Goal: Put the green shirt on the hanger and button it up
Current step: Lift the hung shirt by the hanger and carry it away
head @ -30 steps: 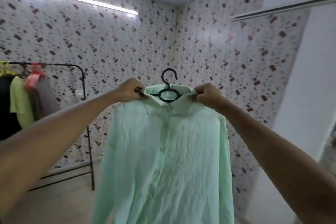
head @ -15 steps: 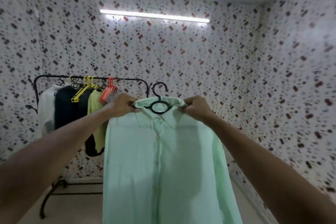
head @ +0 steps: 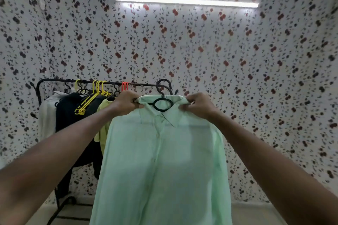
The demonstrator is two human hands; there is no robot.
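Nearest, two bare forearms reach forward and up from the bottom corners to the green shirt point(head: 161, 160), which hangs lengthwise straight down from the hands, its front facing the person. Its placket looks closed as far down as the blur lets me judge; individual buttons cannot be made out. The left hand point(head: 126, 103) has its fingers curled round the shirt's left shoulder just beside the collar, and the right hand point(head: 196, 105) pinches the matching spot on the other side. Both sit level and about equally near the black hanger point(head: 162, 102), whose ring shows in the collar opening between them.

The relation that matters next, as I judge it, is the hanger's hook against the clothes rack point(head: 87, 82) just behind the shirt. The hook rises above the collar at about the height of the rail, overlapping its right end; whether it is already over the rail I cannot tell. The shirt seems dressed on the hanger, so hooking it on looks like the step in hand.

Left of the shirt along that rail hang empty yellow hangers point(head: 91, 99), an orange hanger point(head: 125, 86), a yellow-green garment point(head: 102, 128), a black garment point(head: 73, 115) and a white garment point(head: 47, 113). The nearest ones crowd the left hand, so the free right end is the easier slot. Behind the rack stands floral wallpaper point(head: 256, 71) with a tube light point(head: 186, 1) high above the shirt.
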